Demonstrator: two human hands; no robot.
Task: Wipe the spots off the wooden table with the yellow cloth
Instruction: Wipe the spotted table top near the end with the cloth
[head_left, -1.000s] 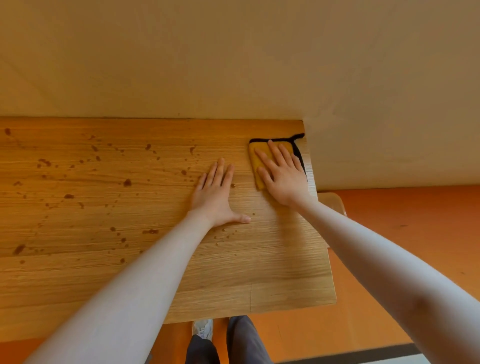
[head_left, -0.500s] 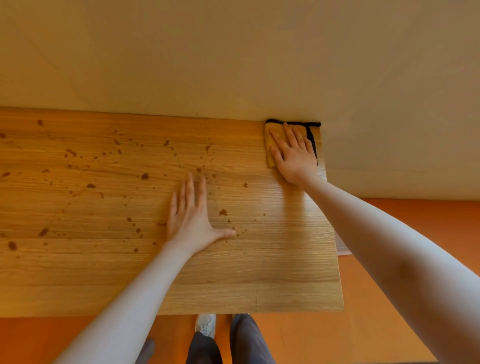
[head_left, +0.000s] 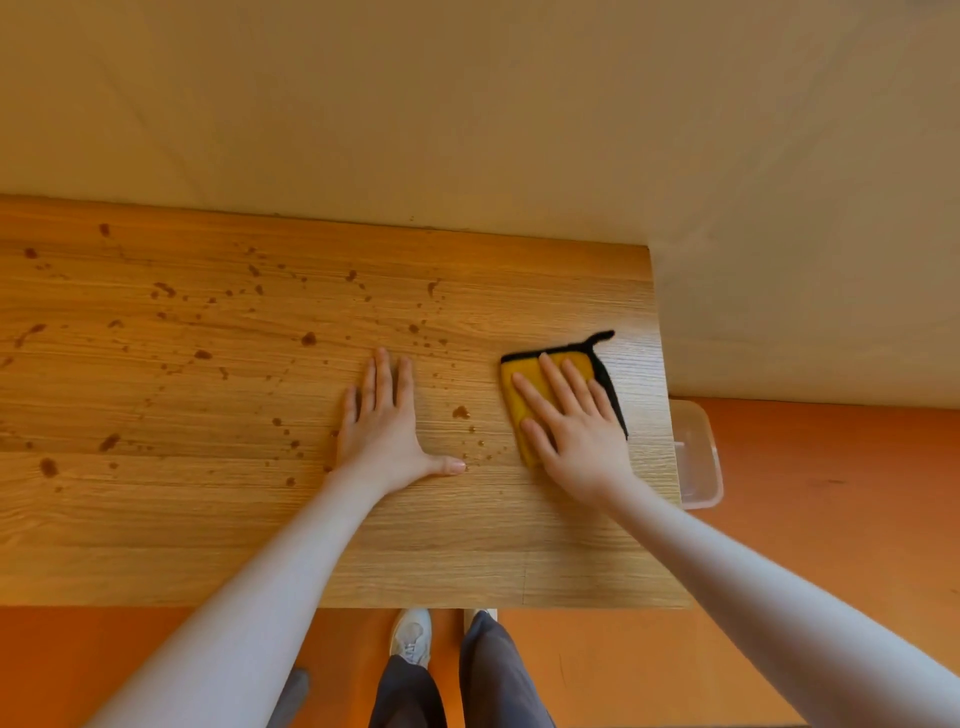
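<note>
A wooden table (head_left: 208, 530) runs along a beige wall and ends at the right. Several brown spots (head_left: 309, 339) speckle its left and middle parts. A folded yellow cloth (head_left: 519, 395) with black trim lies near the right end. My right hand (head_left: 571, 426) presses flat on the cloth with straight fingers and covers most of it. My left hand (head_left: 384, 421) rests flat on the bare wood to the left of the cloth, thumb out. A few spots (head_left: 461, 412) sit between the two hands.
A clear plastic container (head_left: 696, 452) sits on the orange floor just past the table's right edge. The beige wall (head_left: 467, 104) borders the table's far side. My legs and a white shoe (head_left: 410, 639) show below the near edge.
My right hand has slid the cloth from the far right corner by the wall back toward me. My left hand stays flat on the table.
</note>
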